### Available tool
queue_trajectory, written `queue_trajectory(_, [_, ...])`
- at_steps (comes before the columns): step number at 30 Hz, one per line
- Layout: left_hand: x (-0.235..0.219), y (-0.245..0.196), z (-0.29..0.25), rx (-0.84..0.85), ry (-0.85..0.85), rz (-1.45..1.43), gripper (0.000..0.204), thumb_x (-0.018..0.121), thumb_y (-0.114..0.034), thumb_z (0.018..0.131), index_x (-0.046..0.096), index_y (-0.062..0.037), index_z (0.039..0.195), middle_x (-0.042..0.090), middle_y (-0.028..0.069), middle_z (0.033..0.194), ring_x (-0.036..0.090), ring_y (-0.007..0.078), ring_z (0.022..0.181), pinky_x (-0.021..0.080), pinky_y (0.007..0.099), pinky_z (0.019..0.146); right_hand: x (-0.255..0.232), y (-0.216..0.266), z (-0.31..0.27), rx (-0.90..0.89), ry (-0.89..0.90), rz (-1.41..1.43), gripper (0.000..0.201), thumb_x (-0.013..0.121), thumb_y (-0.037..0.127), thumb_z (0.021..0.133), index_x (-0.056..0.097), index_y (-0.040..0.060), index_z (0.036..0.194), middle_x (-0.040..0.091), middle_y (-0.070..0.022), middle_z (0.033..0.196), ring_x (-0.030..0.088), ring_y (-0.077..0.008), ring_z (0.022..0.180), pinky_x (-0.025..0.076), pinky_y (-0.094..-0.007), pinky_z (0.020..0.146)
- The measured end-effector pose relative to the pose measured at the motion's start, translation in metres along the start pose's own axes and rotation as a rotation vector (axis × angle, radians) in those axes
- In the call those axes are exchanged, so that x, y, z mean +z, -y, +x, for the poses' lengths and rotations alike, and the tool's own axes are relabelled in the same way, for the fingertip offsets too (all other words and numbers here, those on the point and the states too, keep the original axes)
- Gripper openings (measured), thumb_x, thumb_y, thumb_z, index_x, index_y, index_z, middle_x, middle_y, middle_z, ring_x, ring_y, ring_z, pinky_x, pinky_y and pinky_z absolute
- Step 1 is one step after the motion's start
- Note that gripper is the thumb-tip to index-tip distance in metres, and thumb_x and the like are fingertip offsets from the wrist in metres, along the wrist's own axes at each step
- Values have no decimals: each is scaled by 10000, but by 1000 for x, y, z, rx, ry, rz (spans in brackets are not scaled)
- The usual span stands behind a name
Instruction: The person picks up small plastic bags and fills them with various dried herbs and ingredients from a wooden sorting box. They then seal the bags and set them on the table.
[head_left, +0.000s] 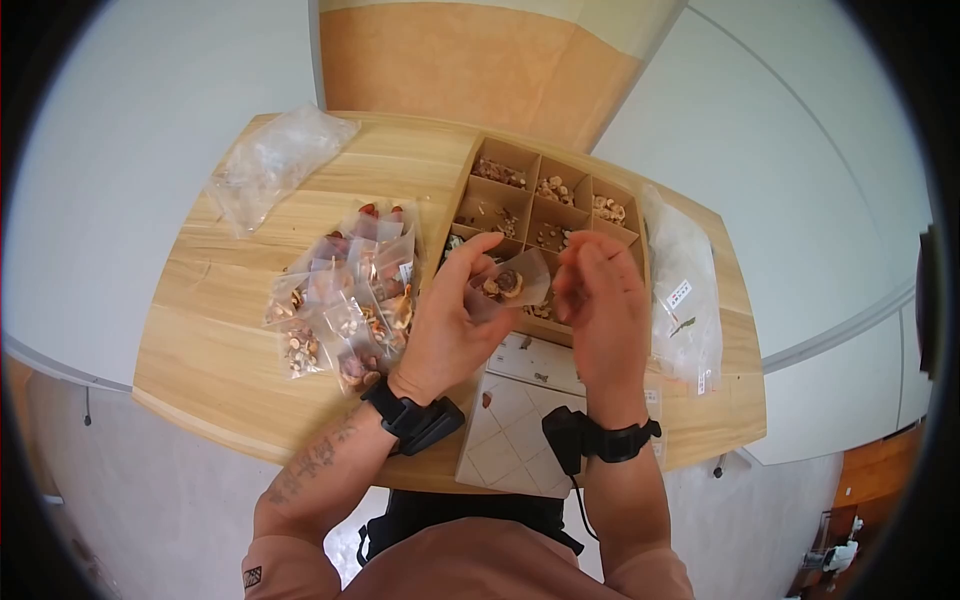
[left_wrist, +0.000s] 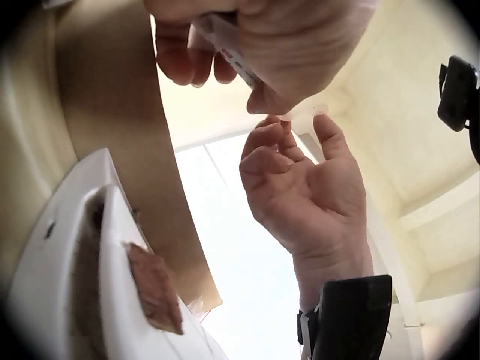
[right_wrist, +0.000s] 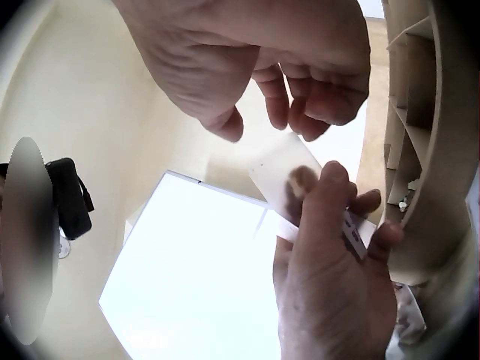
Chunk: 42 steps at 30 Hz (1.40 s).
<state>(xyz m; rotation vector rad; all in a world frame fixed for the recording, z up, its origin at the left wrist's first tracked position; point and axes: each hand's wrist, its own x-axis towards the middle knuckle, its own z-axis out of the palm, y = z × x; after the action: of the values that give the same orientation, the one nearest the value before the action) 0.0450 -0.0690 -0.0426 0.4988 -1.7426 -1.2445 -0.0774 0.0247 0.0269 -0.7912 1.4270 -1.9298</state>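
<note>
Small clear plastic sachet of brown dried slices held between both hands, its free end turned toward the right.
The sachet is pinched at its near-left part by thumb and fingers of the left hand, and its longer axis is seen to slope from near left to far right. The bent fingers of the right hand are parted from the thumb, with nothing seen gripped; they lie just right of the sachet's free end, closer to it than the left wrist, though contact cannot be told. The near part of the brown divided cardboard box lies beneath; a heap of filled clear sachets is left.
</note>
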Motion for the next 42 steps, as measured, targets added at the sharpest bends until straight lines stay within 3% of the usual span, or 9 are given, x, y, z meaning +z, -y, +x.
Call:
queue_trajectory(2, [1,4,1,89,-27,30,689,737,31,743,474,-74,1370,585,72,1014,576,128,737,494,261,687,5,-5,-5,26,31,-170,211,621,98,954,598,15,1146,617,-15,920,569,-69,800,486,-228,666])
queue_trajectory(5, [-2,-4,0,-22,71,-23,745,731,89,741,456,-94,1408,571,44,1078,610,117,1020,515,220,744,6,-13,-6,24,92,-188,229,656,54,920,605,19,1141,627,-2,924,582,-58,822,501,-216,710])
queue_trajectory(11, [-1,-7,1,146,70,135,785,755,72,716,451,-92,1421,606,91,1154,632,215,1135,519,307,909,8,-14,3,-104,153,-346,218,678,50,903,624,22,1112,639,4,923,578,-47,790,494,-212,683])
queue_trajectory(14, [-3,-10,2,83,73,103,778,759,64,721,452,-87,1419,606,87,1099,631,198,1086,518,296,906,10,-6,7,-49,163,-388,177,668,89,924,638,22,1085,640,-2,907,577,-46,766,480,-203,643])
queue_trajectory(17, [-4,-3,2,95,45,64,764,721,68,726,439,-54,1425,602,148,1102,626,274,1003,519,334,867,7,2,21,7,121,-311,162,642,143,958,650,22,1066,639,-7,883,574,-51,725,465,-198,601])
queue_trajectory(24, [-8,-6,4,9,26,62,764,721,64,725,449,-82,1424,593,112,1066,619,221,971,512,304,864,-12,-4,70,-10,99,-327,218,599,211,994,656,16,1073,653,-17,881,569,-63,674,470,-212,572])
queue_trajectory(26, [-9,-3,4,9,23,71,779,743,45,721,449,-103,1428,581,60,1028,608,157,950,504,272,864,-10,-1,69,27,146,-346,230,591,224,999,653,17,1078,655,-14,887,573,-63,685,474,-215,578])
queue_trajectory(33, [-10,0,6,15,5,57,786,735,62,728,435,-95,1436,585,50,1039,600,137,961,497,267,869,-7,7,44,63,382,-354,251,575,261,1009,652,37,1093,647,6,864,568,-54,708,478,-212,611])
queue_trajectory(42, [-10,1,7,54,85,43,861,811,-32,731,381,-84,1476,581,118,1134,590,194,1031,518,290,837,3,9,29,8,365,-610,187,645,97,900,644,50,1081,601,10,792,532,-56,690,459,-238,634])
